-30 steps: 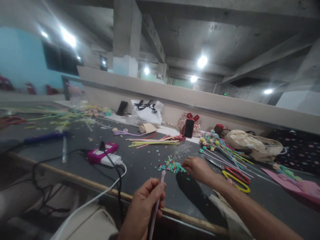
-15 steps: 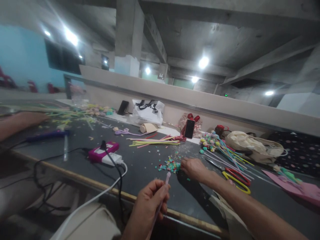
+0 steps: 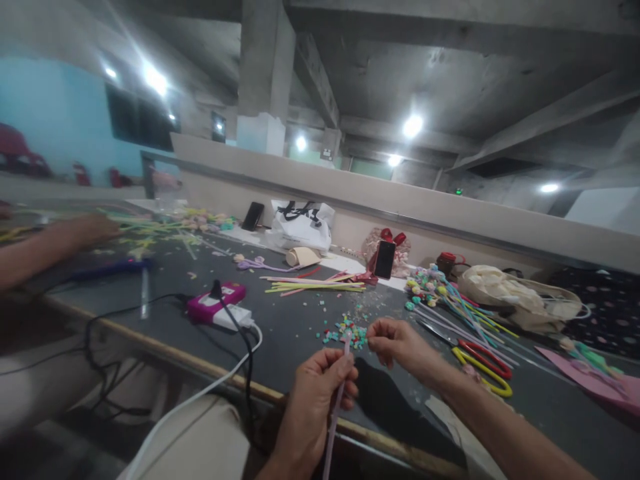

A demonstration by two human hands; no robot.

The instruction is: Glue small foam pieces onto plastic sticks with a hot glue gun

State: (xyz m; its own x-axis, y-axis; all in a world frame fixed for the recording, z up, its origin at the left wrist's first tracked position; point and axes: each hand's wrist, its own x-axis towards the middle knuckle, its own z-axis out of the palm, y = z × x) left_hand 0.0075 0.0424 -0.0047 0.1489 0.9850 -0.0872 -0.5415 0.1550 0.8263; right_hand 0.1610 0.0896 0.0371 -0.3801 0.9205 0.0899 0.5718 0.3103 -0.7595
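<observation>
My left hand [image 3: 324, 387] is closed around a thin pale pink stick [image 3: 336, 419], thumb on top, its tip pointing up and away from me. Just beyond that tip lies a heap of tiny turquoise, red, yellow and white pieces [image 3: 354, 328] on the dark tabletop. At the right side of the heap, my right hand [image 3: 397, 343] has thumb and forefinger pinched together, raised a little over the table. Whatever may be between those fingertips is too small to make out. Scissors [image 3: 483, 363] with red and yellow handles lie to the right of my right hand.
A magenta power adapter [image 3: 216, 303] with cables is on the left. Behind the heap are loose coloured sticks [image 3: 315, 283], a propped phone [image 3: 385, 259] and a white bag [image 3: 301, 225]. Finished-looking flower stems [image 3: 440, 287] lie right. A co-worker's arm [image 3: 65, 243] reaches in at far left.
My right hand has lifted back from the heap, fingers pinched. The left hand still grips the stick, now more upright before the heap. The view has shifted slightly; the co-worker's arm reaches further in.
</observation>
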